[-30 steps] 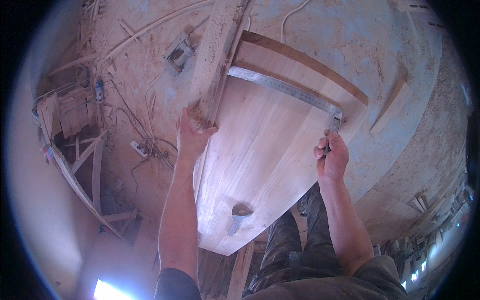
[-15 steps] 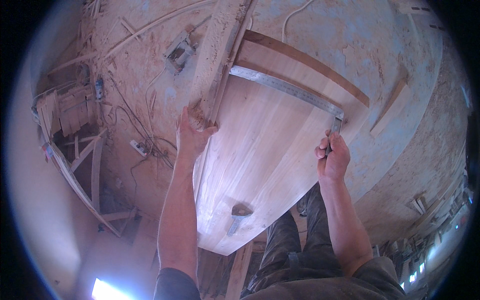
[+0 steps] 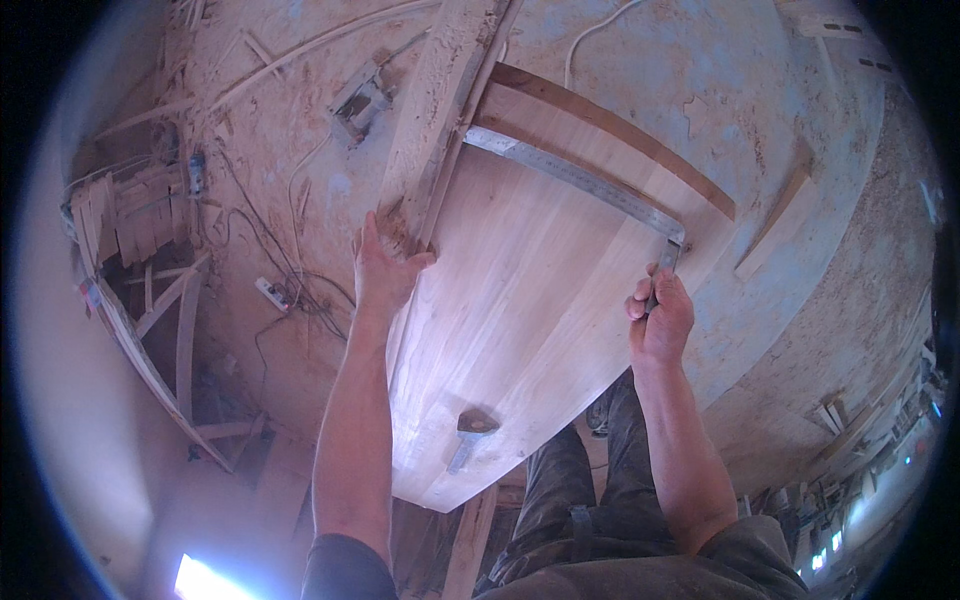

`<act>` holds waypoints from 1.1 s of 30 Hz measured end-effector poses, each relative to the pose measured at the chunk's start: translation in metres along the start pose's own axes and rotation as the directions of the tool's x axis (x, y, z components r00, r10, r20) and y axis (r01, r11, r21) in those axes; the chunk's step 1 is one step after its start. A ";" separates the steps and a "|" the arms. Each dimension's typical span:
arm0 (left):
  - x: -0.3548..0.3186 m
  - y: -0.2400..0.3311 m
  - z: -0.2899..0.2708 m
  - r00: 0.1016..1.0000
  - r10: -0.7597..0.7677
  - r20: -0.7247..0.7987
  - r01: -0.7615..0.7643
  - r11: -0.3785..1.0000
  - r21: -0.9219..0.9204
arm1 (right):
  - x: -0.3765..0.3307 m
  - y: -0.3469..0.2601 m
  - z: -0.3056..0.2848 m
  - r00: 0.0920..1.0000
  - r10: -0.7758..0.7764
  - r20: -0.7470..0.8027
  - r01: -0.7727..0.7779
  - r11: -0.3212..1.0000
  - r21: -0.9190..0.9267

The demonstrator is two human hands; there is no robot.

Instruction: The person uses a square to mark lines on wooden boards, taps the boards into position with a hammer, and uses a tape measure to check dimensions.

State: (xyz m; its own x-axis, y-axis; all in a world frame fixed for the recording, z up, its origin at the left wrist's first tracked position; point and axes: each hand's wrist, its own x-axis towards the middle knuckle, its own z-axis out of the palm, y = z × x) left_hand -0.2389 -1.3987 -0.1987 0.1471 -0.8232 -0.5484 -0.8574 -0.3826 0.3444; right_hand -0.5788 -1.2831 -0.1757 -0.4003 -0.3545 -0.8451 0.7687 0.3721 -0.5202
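Centrally, I view a pale, striped wooden panel point(image 3: 530, 290), a silver L-shaped metal square point(image 3: 580, 178) lying across its far part. My right hand point(image 3: 662, 318) is closed around the square's short arm; my left hand point(image 3: 385, 278), thumb spread from the fingers, rests at the panel's left edge, but I cannot tell whether it grips anything.

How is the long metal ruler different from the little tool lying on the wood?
The metal ruler is long; the little tool is much shorter. The right hand grips the metal ruler, while no hand touches the little tool. The metal ruler has a strip-like blade; the little tool flares at one end. Both are on the wooden panel.
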 end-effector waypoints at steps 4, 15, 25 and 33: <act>-0.002 0.004 -0.001 1.000 -0.005 -0.013 0.005 1.000 0.019 | -0.001 0.000 0.000 1.000 -0.013 0.004 0.013 1.000 -0.015; -0.002 0.003 0.001 0.999 -0.049 0.007 0.049 0.999 0.010 | 0.001 -0.007 -0.002 0.999 0.025 0.024 -0.024 0.999 -0.042; -0.112 0.040 0.033 0.941 -0.049 -0.336 0.077 0.995 0.069 | -0.052 -0.031 -0.077 0.987 0.159 0.015 -0.158 0.987 -0.035; -0.318 0.051 0.146 0.973 -0.096 0.209 0.181 0.878 -0.442 | -0.163 -0.016 -0.186 0.981 0.191 0.044 -0.178 0.961 -0.211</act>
State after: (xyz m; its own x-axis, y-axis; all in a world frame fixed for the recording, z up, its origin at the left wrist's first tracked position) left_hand -0.4008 -1.0954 -0.1180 0.1222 -0.6769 -0.7259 -0.5084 -0.6708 0.5399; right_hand -0.6192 -1.0719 -0.0528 -0.2235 -0.3144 -0.9226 0.7047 0.6018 -0.3758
